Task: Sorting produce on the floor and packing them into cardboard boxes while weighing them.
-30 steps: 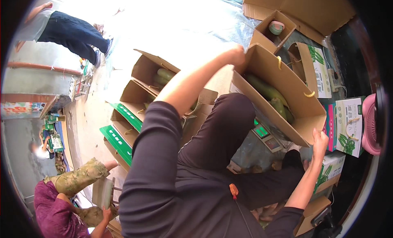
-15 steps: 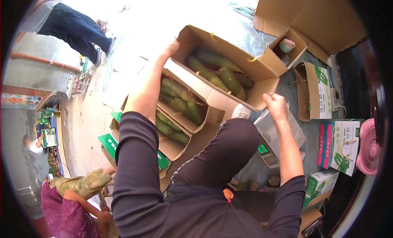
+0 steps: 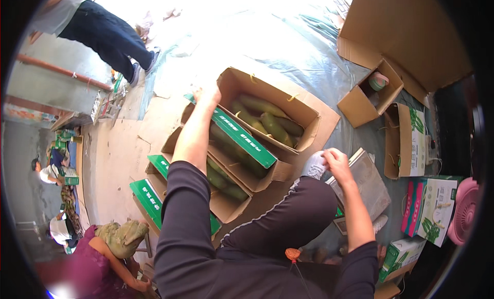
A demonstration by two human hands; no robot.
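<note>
My left hand (image 3: 207, 97) grips the far left corner of an open cardboard box (image 3: 309, 113) that holds several long green vegetables (image 3: 267, 120). That box rests across two more open boxes (image 3: 226, 193) of the same green vegetables, with green flaps (image 3: 241, 137). My right hand (image 3: 335, 159) hangs near my raised knee, fingers curled over the edge of a stack of clear plastic bags (image 3: 366, 182). I cannot tell whether it grips them.
Small open box (image 3: 366, 97) with a tape roll at the upper right, a big cardboard sheet (image 3: 401, 37) behind. Green-and-white cartons (image 3: 431, 204) and a pink basket (image 3: 465, 209) at right. One person stands upper left (image 3: 105, 34); another in purple (image 3: 100, 258) crouches lower left.
The vegetable box has been set down farther out onto the lower boxes. My left hand stayed on its corner. My right hand dropped from the box's side to the plastic bags by my knee.
</note>
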